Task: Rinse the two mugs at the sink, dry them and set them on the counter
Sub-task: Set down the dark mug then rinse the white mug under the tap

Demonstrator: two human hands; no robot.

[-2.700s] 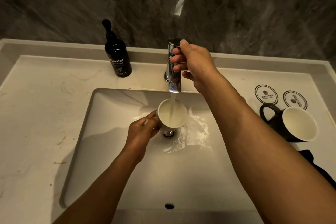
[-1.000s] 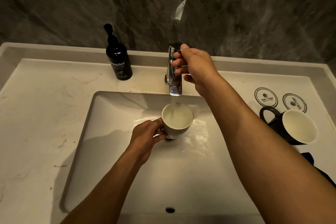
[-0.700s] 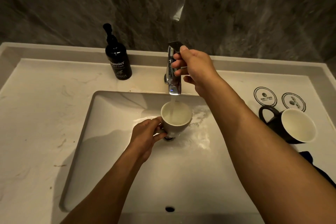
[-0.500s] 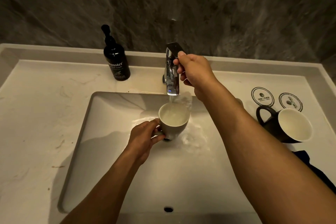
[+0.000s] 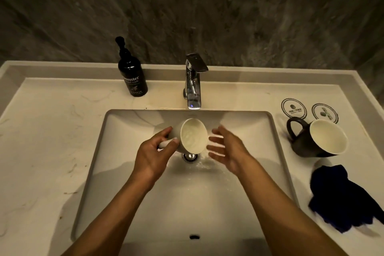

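My left hand (image 5: 152, 157) grips a pale mug (image 5: 193, 135) by its handle over the sink basin (image 5: 187, 203), above the drain. The mug is tipped on its side, its white inside facing me and to the right. My right hand (image 5: 226, 149) hovers just right of the mug's rim, fingers spread, holding nothing. A second mug (image 5: 318, 138), dark outside and white inside, stands tilted on the counter (image 5: 52, 141) right of the basin, handle to the left. The chrome faucet (image 5: 194, 81) stands behind the basin with no water running.
A black pump bottle of hand wash (image 5: 132, 74) stands at the back left of the counter. Two round coasters (image 5: 294, 108) lie behind the dark mug. A dark blue cloth (image 5: 345, 195) lies on the counter's right side. A dark stone wall rises behind.
My right hand left the faucet handle and came down beside the mug. The water stopped. My left hand tipped the mug from upright under the spout onto its side.
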